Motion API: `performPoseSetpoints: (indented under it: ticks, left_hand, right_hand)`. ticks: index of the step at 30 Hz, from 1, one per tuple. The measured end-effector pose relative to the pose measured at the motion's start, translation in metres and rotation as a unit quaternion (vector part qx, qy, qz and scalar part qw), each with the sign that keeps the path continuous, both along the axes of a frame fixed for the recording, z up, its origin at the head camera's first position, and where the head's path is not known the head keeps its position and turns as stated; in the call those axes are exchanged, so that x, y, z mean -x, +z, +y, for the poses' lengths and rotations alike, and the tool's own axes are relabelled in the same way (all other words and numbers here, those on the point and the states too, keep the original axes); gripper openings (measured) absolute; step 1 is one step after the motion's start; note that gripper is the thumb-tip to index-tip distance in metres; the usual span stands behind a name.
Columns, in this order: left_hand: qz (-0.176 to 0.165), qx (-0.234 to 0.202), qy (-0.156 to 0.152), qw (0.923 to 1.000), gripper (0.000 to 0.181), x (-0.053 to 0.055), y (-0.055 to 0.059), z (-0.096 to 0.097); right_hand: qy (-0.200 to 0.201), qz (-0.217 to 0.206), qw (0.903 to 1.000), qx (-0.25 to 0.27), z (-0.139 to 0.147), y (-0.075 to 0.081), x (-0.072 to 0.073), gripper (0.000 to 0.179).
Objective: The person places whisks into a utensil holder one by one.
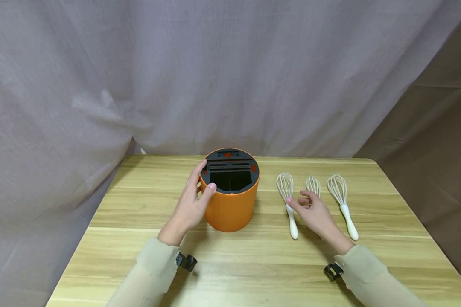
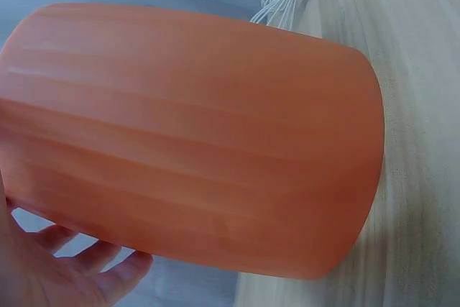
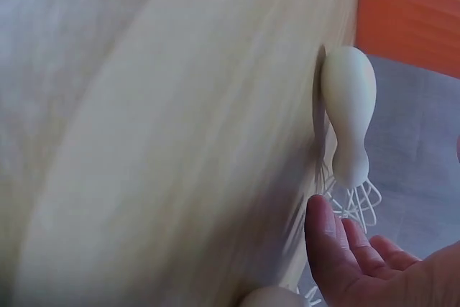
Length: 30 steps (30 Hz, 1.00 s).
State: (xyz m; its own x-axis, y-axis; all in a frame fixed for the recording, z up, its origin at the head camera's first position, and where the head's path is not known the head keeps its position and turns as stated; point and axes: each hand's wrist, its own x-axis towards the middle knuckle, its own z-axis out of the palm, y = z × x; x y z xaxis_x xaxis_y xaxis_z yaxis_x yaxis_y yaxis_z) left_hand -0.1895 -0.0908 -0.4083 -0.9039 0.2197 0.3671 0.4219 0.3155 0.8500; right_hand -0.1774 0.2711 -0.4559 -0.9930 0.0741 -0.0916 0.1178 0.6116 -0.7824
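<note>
An orange cylindrical container (image 1: 232,213) with a dark slotted top insert stands upright on the table. My left hand (image 1: 192,204) rests against its left side near the rim, thumb toward the front and fingers spread behind. Three white whisks lie to the container's right: a left whisk (image 1: 293,224), a middle whisk (image 1: 313,183) and a right whisk (image 1: 348,221). Over the middle one hovers my right hand (image 1: 316,215), covering its handle. The right thumb is close to the left whisk's neck; in the right wrist view the relaxed fingers appear apart from that whisk's handle (image 3: 350,98).
The wooden table (image 1: 253,273) ends at the back against a grey cloth curtain (image 1: 234,76). A brown cloth (image 1: 434,140) hangs along the right side. Dark wrist cameras sit at both cuffs.
</note>
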Motion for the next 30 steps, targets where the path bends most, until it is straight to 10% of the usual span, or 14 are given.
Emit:
performPoseSetpoints:
  ticks: [30]
  left_hand:
    - [0.001, -0.001, 0.009, 1.0000, 0.063, 0.004, -0.007, 0.001]
  right_hand:
    - [-0.002, -0.037, 0.9989, 0.028, -0.005, -0.013, 0.004, 0.087]
